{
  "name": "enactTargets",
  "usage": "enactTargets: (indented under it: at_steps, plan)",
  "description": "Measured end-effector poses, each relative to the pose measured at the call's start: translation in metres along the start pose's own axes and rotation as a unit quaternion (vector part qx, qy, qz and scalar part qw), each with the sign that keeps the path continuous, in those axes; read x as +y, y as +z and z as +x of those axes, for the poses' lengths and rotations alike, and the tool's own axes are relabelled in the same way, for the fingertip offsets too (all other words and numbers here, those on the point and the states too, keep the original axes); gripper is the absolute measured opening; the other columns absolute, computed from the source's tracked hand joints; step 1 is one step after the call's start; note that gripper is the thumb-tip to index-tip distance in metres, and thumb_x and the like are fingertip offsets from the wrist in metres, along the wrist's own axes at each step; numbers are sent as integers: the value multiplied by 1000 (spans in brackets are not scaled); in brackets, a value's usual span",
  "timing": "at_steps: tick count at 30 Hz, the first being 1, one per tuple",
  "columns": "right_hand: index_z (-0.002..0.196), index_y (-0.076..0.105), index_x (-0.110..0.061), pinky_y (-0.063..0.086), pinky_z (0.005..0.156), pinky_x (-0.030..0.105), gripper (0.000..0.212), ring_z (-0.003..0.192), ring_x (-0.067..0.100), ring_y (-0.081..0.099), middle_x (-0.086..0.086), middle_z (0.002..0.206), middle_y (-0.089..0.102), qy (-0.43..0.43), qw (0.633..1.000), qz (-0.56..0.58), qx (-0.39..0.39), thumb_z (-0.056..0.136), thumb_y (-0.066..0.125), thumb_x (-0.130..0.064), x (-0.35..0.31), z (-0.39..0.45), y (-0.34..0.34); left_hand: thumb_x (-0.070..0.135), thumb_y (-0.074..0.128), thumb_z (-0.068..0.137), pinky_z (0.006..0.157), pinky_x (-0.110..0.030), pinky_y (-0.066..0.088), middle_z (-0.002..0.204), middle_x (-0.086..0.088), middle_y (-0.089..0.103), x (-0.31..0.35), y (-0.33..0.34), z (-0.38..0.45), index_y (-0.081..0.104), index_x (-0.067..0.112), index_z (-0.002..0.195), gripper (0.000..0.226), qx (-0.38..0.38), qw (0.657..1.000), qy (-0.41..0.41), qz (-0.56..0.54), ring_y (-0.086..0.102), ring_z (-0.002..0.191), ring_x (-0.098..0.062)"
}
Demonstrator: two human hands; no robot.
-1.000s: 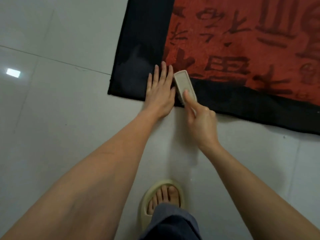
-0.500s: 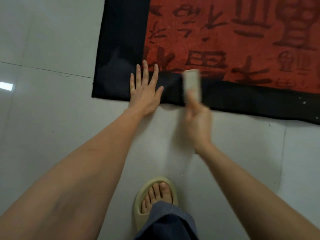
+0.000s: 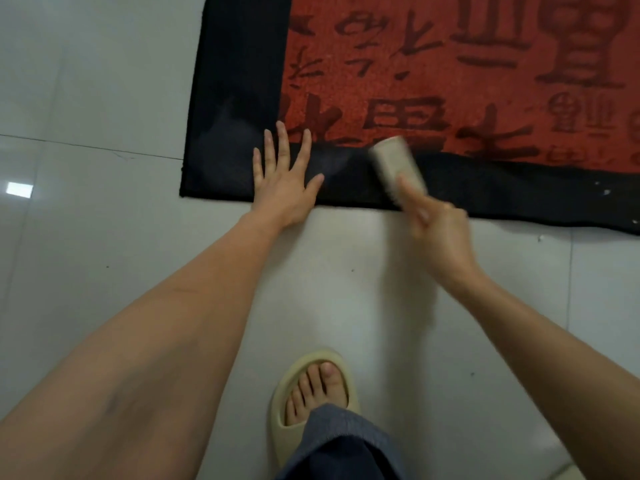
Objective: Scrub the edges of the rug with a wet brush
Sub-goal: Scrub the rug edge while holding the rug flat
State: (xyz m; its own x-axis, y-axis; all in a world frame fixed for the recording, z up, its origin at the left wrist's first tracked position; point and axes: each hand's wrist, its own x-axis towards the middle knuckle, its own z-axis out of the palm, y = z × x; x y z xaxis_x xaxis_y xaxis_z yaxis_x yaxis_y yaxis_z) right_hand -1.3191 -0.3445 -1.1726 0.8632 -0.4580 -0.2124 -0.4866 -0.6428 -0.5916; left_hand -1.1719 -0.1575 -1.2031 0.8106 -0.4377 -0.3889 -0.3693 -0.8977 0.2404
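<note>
White tiled floor [image 3: 104, 81] carries the rug [image 3: 450, 81], red centre, black border, its near-left corner in view. Your left hand [image 3: 282, 188] lies flat, fingers spread, pressing the rug's near edge by that corner. Your right hand [image 3: 438, 226] grips the pale brush [image 3: 396, 164], blurred, on the black near edge, index finger along its back. Beige slipper [image 3: 311, 368] on floor below.

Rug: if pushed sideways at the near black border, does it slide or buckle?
The red rug with the black border probably buckles: its near edge already runs wavy. It may slide too, since the glossy grey floor tiles look slick, likely why the left hand presses flat on it.
</note>
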Motion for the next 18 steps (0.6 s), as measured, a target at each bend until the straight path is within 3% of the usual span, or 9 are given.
enactTargets:
  at_steps: [2, 3, 6, 8, 11, 12, 15, 18]
  plan:
    - [136, 54, -27, 45, 77, 42, 43, 97, 38, 65, 27, 111, 65, 87, 991, 52, 86, 96, 51, -11, 0, -4, 0, 42, 30, 103, 116, -49, -15, 157, -22, -25, 14, 0, -1, -9, 18, 157, 71, 18, 1000, -16, 7, -23, 146, -38]
    - [137, 53, -27, 45, 78, 40, 43, 97, 37, 64, 26, 111, 66, 78, 990, 72, 88, 97, 49, -12, -13, -12, 14, 38, 31, 103, 118, -49, -14, 158, -24, -22, 25, 1, -2, -5, 11, 157, 70, 34, 999, -5, 5, -22, 146, -39]
    - [141, 47, -32, 49, 80, 39, 50, 94, 36, 65, 20, 109, 69, -30, 998, 61, -5, 96, 48, -9, -26, -26, 34, 26, 35, 102, 122, -41, -8, 161, -19, -17, 48, 11, -2, -2, 0, 154, 69, 31, 993, 110, -31, -17, 149, -28]
    - [140, 47, -35, 51, 78, 44, 52, 92, 39, 66, 23, 108, 67, -56, 998, -24, -12, 94, 51, -11, 0, -7, 5, 28, 35, 103, 122, -35, -10, 161, -16, -16, 51, 17, 1, -6, 1, 154, 70, 20, 991, 130, -31, -15, 150, -23]
    - [138, 52, -31, 45, 84, 44, 44, 102, 43, 61, 27, 113, 64, 104, 992, 3, 70, 98, 48, -14, 22, 16, -25, 37, 35, 104, 119, -31, -14, 161, -15, -19, 51, 17, 2, -10, 2, 153, 75, 9, 993, 115, -23, -17, 149, -23]
    - [138, 52, -29, 44, 84, 43, 43, 103, 43, 61, 28, 113, 64, 120, 988, 26, 90, 98, 48, -14, 9, 9, -16, 41, 36, 103, 118, -31, -15, 160, -15, -21, 52, 16, 2, -12, 3, 153, 79, 0, 993, 113, -23, -19, 149, -22]
    - [142, 46, -32, 47, 79, 42, 49, 95, 39, 64, 24, 109, 67, 4, 998, 67, 4, 97, 46, -12, -34, -20, 34, 45, 44, 98, 118, -32, -17, 159, -14, -26, 50, 13, 1, -16, 3, 152, 92, -26, 992, 119, -22, -23, 148, -22]
    - [144, 37, -42, 51, 78, 44, 61, 92, 41, 64, 24, 107, 67, -75, 993, -56, -67, 93, 49, -10, -1, -5, 8, 51, 48, 95, 117, -32, -18, 158, -14, -27, 48, 10, 2, -18, 4, 152, 99, -46, 991, 122, -23, -25, 147, -22]
